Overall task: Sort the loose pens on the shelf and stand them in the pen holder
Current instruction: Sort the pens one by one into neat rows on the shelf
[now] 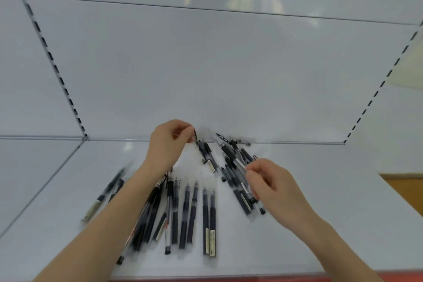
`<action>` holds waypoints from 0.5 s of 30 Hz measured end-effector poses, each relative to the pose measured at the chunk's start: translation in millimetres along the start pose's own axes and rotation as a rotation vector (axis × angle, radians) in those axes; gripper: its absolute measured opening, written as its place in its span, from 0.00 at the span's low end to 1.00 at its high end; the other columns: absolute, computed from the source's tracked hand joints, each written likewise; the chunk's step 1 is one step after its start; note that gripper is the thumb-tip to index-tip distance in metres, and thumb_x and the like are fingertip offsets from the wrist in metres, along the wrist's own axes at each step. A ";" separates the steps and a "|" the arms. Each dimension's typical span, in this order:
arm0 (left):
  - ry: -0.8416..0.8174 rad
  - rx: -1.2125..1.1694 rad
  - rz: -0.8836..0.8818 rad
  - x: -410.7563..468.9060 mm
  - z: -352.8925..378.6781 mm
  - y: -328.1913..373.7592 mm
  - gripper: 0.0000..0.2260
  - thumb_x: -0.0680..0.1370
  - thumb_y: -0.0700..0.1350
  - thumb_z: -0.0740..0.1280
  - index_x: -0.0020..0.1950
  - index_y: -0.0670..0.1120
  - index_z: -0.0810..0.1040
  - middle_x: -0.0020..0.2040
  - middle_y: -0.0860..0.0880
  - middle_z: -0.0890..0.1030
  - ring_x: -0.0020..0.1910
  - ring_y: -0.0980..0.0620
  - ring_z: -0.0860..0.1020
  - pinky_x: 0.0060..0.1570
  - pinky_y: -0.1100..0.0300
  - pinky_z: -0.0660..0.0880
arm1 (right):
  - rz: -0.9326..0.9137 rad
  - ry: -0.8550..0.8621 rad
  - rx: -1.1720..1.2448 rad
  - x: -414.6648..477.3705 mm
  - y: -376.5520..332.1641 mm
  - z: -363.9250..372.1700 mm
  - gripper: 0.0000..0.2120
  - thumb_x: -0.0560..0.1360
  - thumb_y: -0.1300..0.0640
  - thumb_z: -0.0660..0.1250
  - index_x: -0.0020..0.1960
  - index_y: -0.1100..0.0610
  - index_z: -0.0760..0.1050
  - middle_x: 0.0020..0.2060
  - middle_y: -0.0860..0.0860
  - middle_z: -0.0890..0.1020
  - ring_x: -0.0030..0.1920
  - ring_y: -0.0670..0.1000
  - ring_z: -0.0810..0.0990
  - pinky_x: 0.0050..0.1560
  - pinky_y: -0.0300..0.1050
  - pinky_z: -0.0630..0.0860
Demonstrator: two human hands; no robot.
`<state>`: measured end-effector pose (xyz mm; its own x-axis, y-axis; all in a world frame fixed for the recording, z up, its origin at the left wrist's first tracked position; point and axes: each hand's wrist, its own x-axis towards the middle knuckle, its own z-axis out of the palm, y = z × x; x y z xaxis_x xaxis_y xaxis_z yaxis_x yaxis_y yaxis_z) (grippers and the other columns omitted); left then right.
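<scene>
Shelf (320, 201) front edge at frame bottom. Back wall (206, 75) just behind pens. Bare room far left and right. Left grip (169, 142) pinches upper end of tilted pen (207, 155) near back wall. Right grip (270, 181) fingers curled, pinching pens in crossed pile (231, 162). Row (190, 213) lies flat front-centre, partly under left forearm.

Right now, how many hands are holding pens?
2: the left hand pinches a pen by the back wall; the right hand holds pens on the right.
</scene>
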<state>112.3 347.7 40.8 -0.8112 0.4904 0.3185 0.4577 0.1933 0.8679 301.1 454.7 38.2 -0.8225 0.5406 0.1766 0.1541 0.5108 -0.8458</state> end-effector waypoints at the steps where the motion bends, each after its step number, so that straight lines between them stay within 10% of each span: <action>1: 0.008 -0.200 -0.080 -5.4 -1.5 6.5 0.07 0.77 0.40 0.64 0.41 0.45 0.79 0.32 0.54 0.81 0.35 0.59 0.80 0.42 0.65 0.76 | -0.036 -0.006 0.006 -5.0 -3.8 3.5 0.08 0.75 0.59 0.61 0.39 0.49 0.74 0.23 0.45 0.70 0.26 0.43 0.66 0.28 0.33 0.63; 6: 0.014 -0.730 -0.319 -26.5 -7.1 23.4 0.05 0.78 0.40 0.63 0.48 0.44 0.78 0.31 0.52 0.81 0.33 0.55 0.82 0.38 0.64 0.80 | -0.150 0.014 0.017 -20.9 -17.5 13.5 0.05 0.75 0.56 0.64 0.42 0.48 0.76 0.25 0.55 0.69 0.26 0.44 0.65 0.29 0.33 0.62; 15: 0.039 -0.747 -0.263 -42.3 -9.5 33.8 0.05 0.77 0.39 0.63 0.46 0.44 0.79 0.30 0.51 0.80 0.31 0.55 0.80 0.42 0.62 0.79 | -0.179 0.043 0.025 -27.4 -25.4 18.6 0.06 0.75 0.58 0.64 0.41 0.49 0.76 0.22 0.49 0.65 0.25 0.44 0.63 0.28 0.32 0.61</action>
<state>158.6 325.5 60.3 -0.8771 0.4754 0.0687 -0.1051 -0.3295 0.9383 309.6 414.4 45.5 -0.8114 0.4706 0.3466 -0.0069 0.5852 -0.8109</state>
